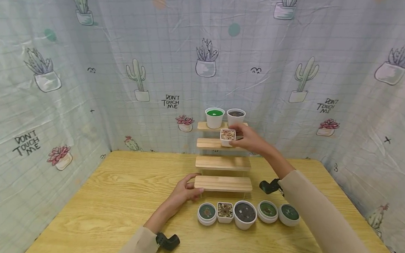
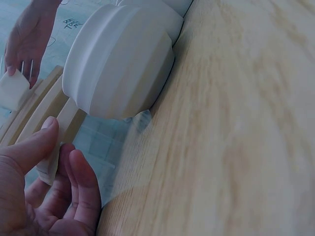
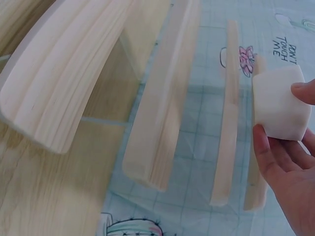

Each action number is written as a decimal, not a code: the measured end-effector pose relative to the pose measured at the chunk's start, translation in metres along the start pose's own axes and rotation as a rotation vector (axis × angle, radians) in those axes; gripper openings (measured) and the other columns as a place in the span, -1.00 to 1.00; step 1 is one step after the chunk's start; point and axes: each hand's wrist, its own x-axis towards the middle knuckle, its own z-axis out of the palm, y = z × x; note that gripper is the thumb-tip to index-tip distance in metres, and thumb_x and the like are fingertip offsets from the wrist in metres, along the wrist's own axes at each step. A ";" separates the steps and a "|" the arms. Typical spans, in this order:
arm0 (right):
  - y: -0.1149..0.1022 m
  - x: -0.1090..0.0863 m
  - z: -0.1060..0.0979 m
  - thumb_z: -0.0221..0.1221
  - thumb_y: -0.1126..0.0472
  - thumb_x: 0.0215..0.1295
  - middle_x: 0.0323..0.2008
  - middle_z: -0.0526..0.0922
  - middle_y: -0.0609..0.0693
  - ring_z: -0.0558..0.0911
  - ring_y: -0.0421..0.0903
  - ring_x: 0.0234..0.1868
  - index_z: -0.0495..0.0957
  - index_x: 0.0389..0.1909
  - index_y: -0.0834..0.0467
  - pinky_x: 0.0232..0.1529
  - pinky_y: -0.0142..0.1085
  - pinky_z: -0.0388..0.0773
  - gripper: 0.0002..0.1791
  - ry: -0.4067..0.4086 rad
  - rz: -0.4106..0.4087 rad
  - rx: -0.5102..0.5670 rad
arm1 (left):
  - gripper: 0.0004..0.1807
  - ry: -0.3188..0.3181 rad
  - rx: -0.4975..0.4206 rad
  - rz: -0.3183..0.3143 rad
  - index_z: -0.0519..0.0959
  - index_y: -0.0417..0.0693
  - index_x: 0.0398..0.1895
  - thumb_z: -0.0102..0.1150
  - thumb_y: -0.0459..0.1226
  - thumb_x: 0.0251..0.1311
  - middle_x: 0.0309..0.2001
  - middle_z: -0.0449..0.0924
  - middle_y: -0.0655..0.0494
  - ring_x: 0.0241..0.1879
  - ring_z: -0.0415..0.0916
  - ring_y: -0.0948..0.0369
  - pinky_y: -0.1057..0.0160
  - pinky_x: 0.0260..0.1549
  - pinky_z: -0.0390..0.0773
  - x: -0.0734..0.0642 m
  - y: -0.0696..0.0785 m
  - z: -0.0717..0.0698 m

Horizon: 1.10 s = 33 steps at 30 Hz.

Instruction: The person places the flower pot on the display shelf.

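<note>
My right hand [image 1: 249, 139] grips a small square white pot [image 1: 227, 143] with pebbles on top, thumb on one side and fingers on the other. It is at the second step from the top of a four-step wooden stand [image 1: 223, 183]; whether the pot touches that step I cannot tell. The right wrist view shows the same pot [image 3: 280, 105] from its plain side. With thumb and fingers, my left hand [image 1: 183, 192] pinches the left end of the lowest step, also seen in the left wrist view, where the hand [image 2: 44, 191] holds the board's end.
On the top step stand a white pot with a green surface [image 1: 215, 118] and a white pot with dark filling [image 1: 236, 116]. Several white pots, among them a larger dark-filled one [image 1: 244, 213], line the table [image 1: 124, 196] before the stand. A patterned curtain [image 1: 172, 42] hangs behind.
</note>
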 end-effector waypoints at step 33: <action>-0.008 0.028 0.037 0.31 0.35 0.33 0.30 0.50 0.31 0.54 0.23 0.29 0.35 0.45 0.31 0.16 -0.12 0.56 -0.32 0.020 0.041 0.085 | -0.18 0.006 0.026 -0.009 0.25 -0.03 0.56 0.42 -0.22 0.28 -0.12 0.72 0.05 -0.36 0.56 0.25 0.26 -0.29 0.62 0.003 0.000 -0.002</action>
